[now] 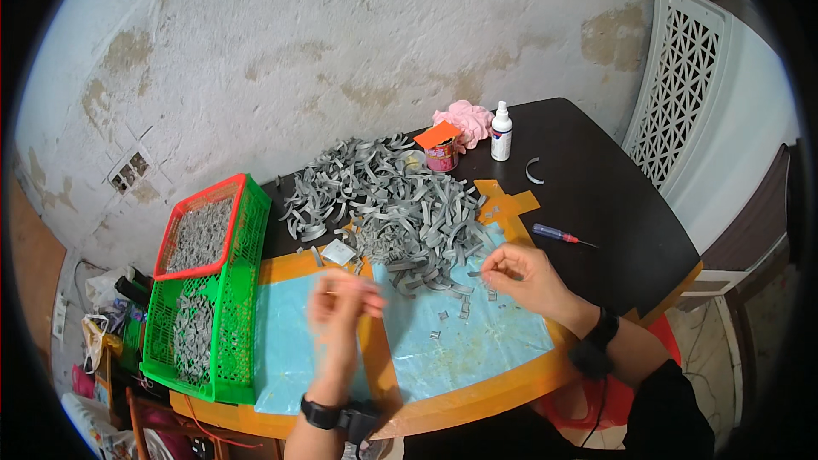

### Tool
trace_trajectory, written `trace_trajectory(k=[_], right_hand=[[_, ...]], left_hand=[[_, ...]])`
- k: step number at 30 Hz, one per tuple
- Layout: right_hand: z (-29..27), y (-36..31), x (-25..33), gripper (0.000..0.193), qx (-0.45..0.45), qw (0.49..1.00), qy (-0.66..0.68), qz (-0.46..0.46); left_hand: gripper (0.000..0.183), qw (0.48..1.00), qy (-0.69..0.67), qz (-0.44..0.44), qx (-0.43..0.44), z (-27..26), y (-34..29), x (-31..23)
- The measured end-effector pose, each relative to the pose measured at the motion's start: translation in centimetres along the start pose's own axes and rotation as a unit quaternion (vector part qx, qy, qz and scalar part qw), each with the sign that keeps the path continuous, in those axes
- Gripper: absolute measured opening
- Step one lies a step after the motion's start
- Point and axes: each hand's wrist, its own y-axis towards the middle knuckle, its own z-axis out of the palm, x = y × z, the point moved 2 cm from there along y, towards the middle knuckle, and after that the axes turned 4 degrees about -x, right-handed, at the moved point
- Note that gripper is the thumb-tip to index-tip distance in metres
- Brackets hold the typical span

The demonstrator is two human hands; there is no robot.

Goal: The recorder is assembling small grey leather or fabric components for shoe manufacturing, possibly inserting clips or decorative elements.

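The right hand [521, 275] was held at the near edge of a large heap of grey strips [388, 204] on the table [596, 196], its fingertips pinched together on what appeared to be one small grey piece drawn from the heap. The left hand [339, 302] was raised over the light blue sheet [464, 336]; it was blurred, and whether its fingers were closed on anything could not be told. A few short grey clips [443, 317] lay loose on the sheet between the hands.

A green basket with a red rim [243, 290] stood at the left edge of the table, already holding grey pieces in two compartments. Behind the heap were seen a small pink tin [441, 156], a white spray bottle [501, 132], a pink cloth [464, 119], and to the right a small screwdriver [558, 234].

The picking would likely be done best if single pieces were taken from the loose fringe of the heap rather than pulled from its tangled middle, so that neighbouring strips were not dragged onto the sheet. A light fingertip pinch would seem sufficient for pieces so thin.
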Motion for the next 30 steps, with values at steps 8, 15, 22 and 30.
trace_trajectory(k=[8,15,22,30], right_hand=[[0.2,0.2,1.1,0.021,-0.016,0.961,-0.261,-0.088],[0.0,0.6,-0.3,0.012,-0.019,0.939,-0.283,-0.196],[0.1,0.3,0.7,0.008,-0.075,0.950,-0.236,-0.189],[0.7,-0.1,1.1,0.009,-0.032,0.962,-0.209,-0.173]], left_hand=[[0.016,0.897,-0.237,0.273,-0.254,-13.0,3.2,-5.0],[0.023,0.825,-0.324,0.315,-0.338,-22.7,3.1,-5.2],[0.026,0.979,0.048,0.128,-0.151,-6.7,3.4,-3.3],[0.018,0.854,0.443,0.070,0.265,3.1,-2.4,0.9]])
